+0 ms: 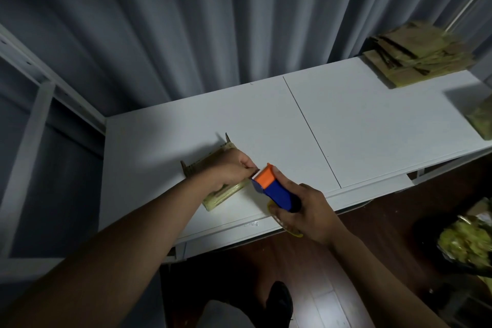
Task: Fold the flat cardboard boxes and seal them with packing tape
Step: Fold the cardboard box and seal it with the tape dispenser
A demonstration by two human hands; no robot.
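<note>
The wide white table (346,120) carries the work, and the step in hand looks to be sealing: tape is being laid or cut at the end of 1 small box. To do it well, I judge the person should keep the strip taut and straight along the seam, press it flat with the free fingers, then tilt the serrated edge down sharply so the tape tears clean rather than stretching.

At the far right corner of the table sits a loose stack of flat brown cardboard boxes (418,56), well apart from both hands — the supply for later rounds.

Near the front edge lies the small folded brown cardboard box (226,192), its upturned flaps showing at the far end. The left hand (234,168) rests on top of it, fingers curled and seemingly pinching the tape end or the box's near corner; which of the 2 I cannot tell.

The right hand (306,210) grips the blue and orange handheld tape dispenser (274,186), fingers wrapped round its body and the roll. The dispenser's toothed orange nose sits just beside the left fingertips, at the box's right end — so both hands meet over that 1 corner.
</note>
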